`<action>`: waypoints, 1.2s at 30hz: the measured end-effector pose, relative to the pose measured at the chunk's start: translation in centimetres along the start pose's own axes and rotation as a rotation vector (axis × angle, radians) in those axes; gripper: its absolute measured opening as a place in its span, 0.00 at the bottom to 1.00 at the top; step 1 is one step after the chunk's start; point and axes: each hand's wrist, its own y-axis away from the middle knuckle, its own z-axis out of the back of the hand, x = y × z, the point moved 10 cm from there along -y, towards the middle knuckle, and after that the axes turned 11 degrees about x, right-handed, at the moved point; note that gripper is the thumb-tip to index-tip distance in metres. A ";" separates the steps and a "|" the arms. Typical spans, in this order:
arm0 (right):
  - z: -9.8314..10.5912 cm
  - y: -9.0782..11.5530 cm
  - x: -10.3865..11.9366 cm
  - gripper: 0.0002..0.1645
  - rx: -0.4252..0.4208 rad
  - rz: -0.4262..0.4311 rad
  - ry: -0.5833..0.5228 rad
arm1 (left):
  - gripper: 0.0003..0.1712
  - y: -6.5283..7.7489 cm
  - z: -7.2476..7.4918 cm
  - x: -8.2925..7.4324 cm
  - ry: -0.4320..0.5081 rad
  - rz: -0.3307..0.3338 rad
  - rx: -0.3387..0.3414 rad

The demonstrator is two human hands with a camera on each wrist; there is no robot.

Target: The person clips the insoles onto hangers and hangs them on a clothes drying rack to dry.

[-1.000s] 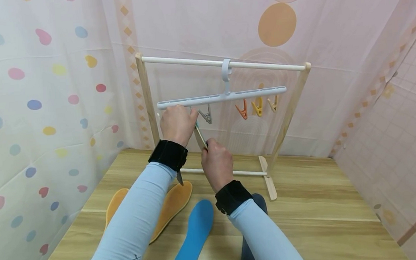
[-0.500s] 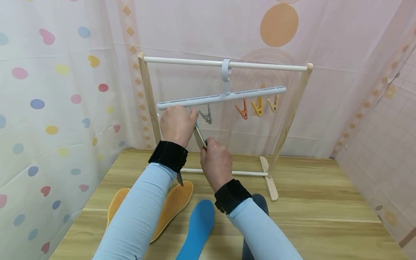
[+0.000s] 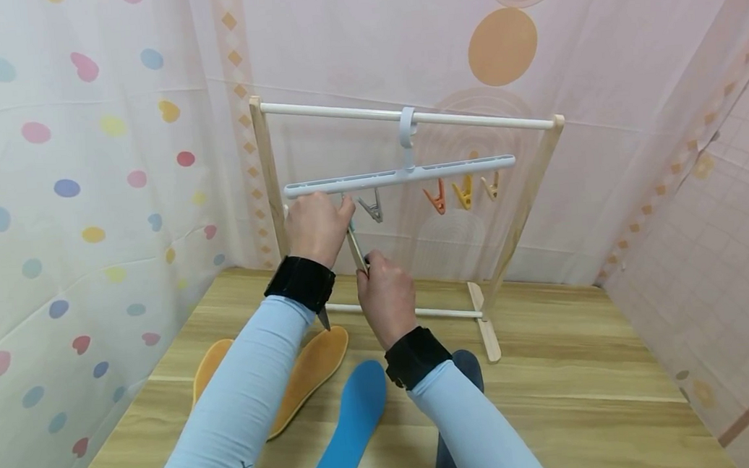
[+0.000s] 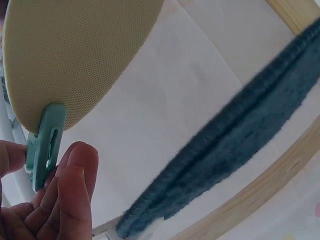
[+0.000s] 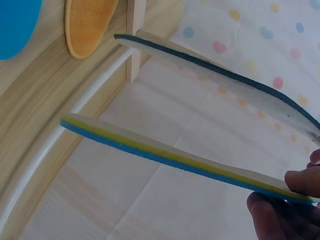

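My left hand [image 3: 317, 227] pinches a green clothespin [image 4: 47, 145] under the left part of the hanger [image 3: 345, 183]. One end of the clothespin overlaps the tip of an insole [image 4: 75, 55], whose beige mesh face shows in the left wrist view. Lower down, my right hand [image 3: 387, 298] grips that insole between thumb and fingers; its edge shows blue, yellow and white layers [image 5: 165, 157]. Beside it hangs a second, dark teal insole [image 4: 225, 140], mostly hidden by my left arm in the head view. A grey clothespin [image 3: 372, 206] dangles just right of my left hand.
The hanger hooks over the white rail of a wooden rack [image 3: 333, 110]. Orange [image 3: 437, 198], yellow [image 3: 464, 193] and cream clothespins [image 3: 491, 186] hang on its right half. Orange insoles [image 3: 313, 376], a blue one [image 3: 351, 424] and a dark one [image 3: 448, 453] lie on the table [image 3: 575, 401].
Both hands have shifted slightly left and down, and the insole between them has moved a little with them. The insoles on the table stay where they were.
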 end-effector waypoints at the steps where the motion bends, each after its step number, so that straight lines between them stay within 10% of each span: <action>1: 0.0 0.0 0.0 0.06 0.000 0.001 -0.001 | 0.35 0.0 0.0 0.1 -0.004 -0.001 -0.001; 36: -0.6 1.9 -3.1 0.11 0.027 -0.018 -0.009 | 0.33 0.2 -0.9 1.3 0.004 0.010 0.012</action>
